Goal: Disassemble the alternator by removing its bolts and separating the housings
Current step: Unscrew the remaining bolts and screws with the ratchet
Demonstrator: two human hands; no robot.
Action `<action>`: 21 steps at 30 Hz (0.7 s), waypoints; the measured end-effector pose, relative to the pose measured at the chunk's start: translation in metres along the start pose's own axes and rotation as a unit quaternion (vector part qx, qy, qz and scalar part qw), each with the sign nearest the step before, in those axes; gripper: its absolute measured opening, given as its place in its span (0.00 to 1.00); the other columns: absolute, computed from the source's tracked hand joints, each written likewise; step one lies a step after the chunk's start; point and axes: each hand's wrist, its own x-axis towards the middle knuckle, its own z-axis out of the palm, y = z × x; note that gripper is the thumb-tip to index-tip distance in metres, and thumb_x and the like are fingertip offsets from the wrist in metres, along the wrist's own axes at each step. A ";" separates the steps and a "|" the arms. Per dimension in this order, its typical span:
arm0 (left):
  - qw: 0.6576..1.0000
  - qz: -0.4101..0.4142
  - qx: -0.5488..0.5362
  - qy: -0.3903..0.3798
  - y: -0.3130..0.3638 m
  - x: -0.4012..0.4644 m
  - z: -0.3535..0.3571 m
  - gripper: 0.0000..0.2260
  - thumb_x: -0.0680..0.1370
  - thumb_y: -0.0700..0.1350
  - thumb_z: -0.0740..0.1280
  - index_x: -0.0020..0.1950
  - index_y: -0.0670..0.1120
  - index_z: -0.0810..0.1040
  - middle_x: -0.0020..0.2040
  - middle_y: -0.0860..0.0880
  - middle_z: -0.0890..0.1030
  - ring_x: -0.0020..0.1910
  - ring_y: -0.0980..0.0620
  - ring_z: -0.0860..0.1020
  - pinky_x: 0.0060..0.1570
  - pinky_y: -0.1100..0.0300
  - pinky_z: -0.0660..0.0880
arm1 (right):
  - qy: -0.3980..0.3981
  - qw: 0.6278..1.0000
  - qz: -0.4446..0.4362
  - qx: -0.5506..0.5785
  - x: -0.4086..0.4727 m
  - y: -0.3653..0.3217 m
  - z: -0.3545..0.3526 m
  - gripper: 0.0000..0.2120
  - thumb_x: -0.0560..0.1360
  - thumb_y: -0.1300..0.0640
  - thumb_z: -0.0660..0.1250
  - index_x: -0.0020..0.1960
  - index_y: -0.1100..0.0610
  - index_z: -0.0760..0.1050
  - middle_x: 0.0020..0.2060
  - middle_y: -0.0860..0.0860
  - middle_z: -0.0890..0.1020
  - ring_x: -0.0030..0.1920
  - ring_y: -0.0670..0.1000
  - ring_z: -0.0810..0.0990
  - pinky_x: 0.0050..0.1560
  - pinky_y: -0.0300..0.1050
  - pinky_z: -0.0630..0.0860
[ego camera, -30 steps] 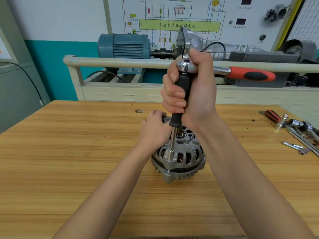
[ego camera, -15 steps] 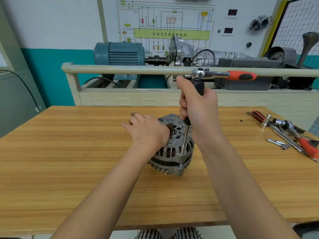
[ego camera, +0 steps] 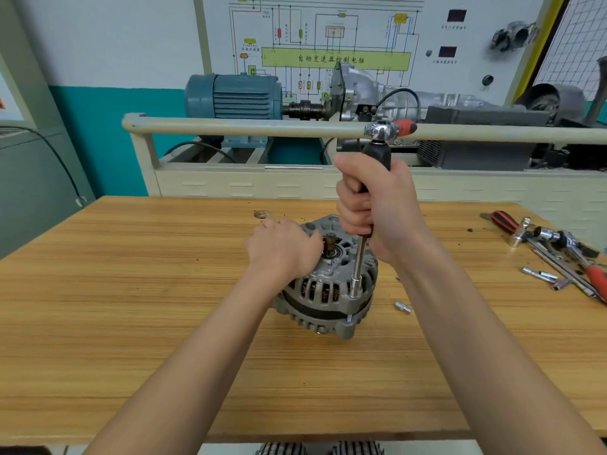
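The grey alternator point(ego camera: 323, 295) stands shaft-up in the middle of the wooden table point(ego camera: 131, 307). My left hand point(ego camera: 284, 251) lies over its top left, fingers curled onto the housing beside the shaft. My right hand point(ego camera: 376, 208) grips the black handle of an upright socket extension point(ego camera: 359, 267). The extension's socket sits on a bolt at the housing's front right edge. A ratchet point(ego camera: 382, 131) with a red grip caps the extension. One loose bolt point(ego camera: 402, 307) lies on the table right of the alternator.
Several wrenches, sockets and a red-handled tool point(ego camera: 558, 254) lie at the table's right edge. A washer point(ego camera: 261, 214) rests behind the alternator. Behind the table, a beige rail point(ego camera: 246, 128) fronts a bench with a blue motor point(ego camera: 233, 100) and a gearbox.
The ratchet's red grip has swung from pointing right to pointing away and looks short now. My left hand stays on the housing. My view has shifted slightly.
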 end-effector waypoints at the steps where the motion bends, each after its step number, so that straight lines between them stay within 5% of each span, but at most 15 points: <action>1: 1.000 0.005 -0.003 0.000 -0.001 0.001 0.000 0.32 0.80 0.62 0.50 0.72 0.38 0.65 0.72 0.35 0.66 0.68 0.37 0.67 0.63 0.45 0.66 | -0.011 1.000 0.001 0.009 0.001 0.000 -0.001 0.19 0.75 0.60 0.62 0.28 0.54 0.59 0.19 0.46 0.59 0.18 0.46 0.54 0.22 0.32 0.56; 7: 0.993 0.090 -0.069 -0.018 -0.007 0.011 -0.003 0.25 0.80 0.59 0.52 0.58 0.41 0.76 0.63 0.35 0.75 0.60 0.37 0.73 0.59 0.46 0.72 | -0.108 0.991 0.031 0.077 0.009 0.002 0.004 0.18 0.73 0.60 0.60 0.25 0.53 0.61 0.17 0.45 0.59 0.16 0.45 0.54 0.22 0.30 0.57; 11: 0.969 0.103 -0.217 -0.050 -0.008 0.015 -0.011 0.16 0.80 0.46 0.62 0.62 0.37 0.76 0.60 0.37 0.77 0.61 0.38 0.75 0.61 0.49 0.72 | -0.109 0.989 0.037 0.092 0.019 0.010 0.017 0.19 0.76 0.63 0.59 0.28 0.55 0.60 0.18 0.45 0.59 0.17 0.44 0.55 0.22 0.30 0.57; 14: 0.954 0.137 -0.255 -0.076 -0.007 0.011 -0.018 0.26 0.71 0.54 0.61 0.60 0.37 0.77 0.59 0.36 0.78 0.61 0.39 0.75 0.51 0.57 0.72 | -0.095 0.992 0.032 0.079 0.020 0.010 0.022 0.20 0.79 0.64 0.58 0.29 0.55 0.60 0.18 0.46 0.59 0.16 0.44 0.55 0.21 0.31 0.58; 17: 0.945 0.235 -0.210 -0.085 -0.005 0.022 -0.018 0.33 0.66 0.65 0.54 0.53 0.41 0.79 0.56 0.40 0.79 0.59 0.40 0.74 0.57 0.49 0.71 | -0.070 0.988 0.016 0.134 0.021 0.000 0.017 0.20 0.78 0.62 0.58 0.28 0.55 0.61 0.18 0.45 0.60 0.16 0.44 0.55 0.20 0.31 0.57; 21: 0.958 0.224 -0.172 -0.046 -0.012 0.041 -0.003 0.16 0.78 0.59 0.62 0.56 0.49 0.78 0.53 0.50 0.75 0.60 0.46 0.69 0.59 0.52 0.66 | -0.014 0.985 -0.025 0.168 0.023 -0.027 -0.003 0.20 0.77 0.60 0.59 0.26 0.53 0.63 0.17 0.44 0.61 0.17 0.43 0.56 0.18 0.32 0.56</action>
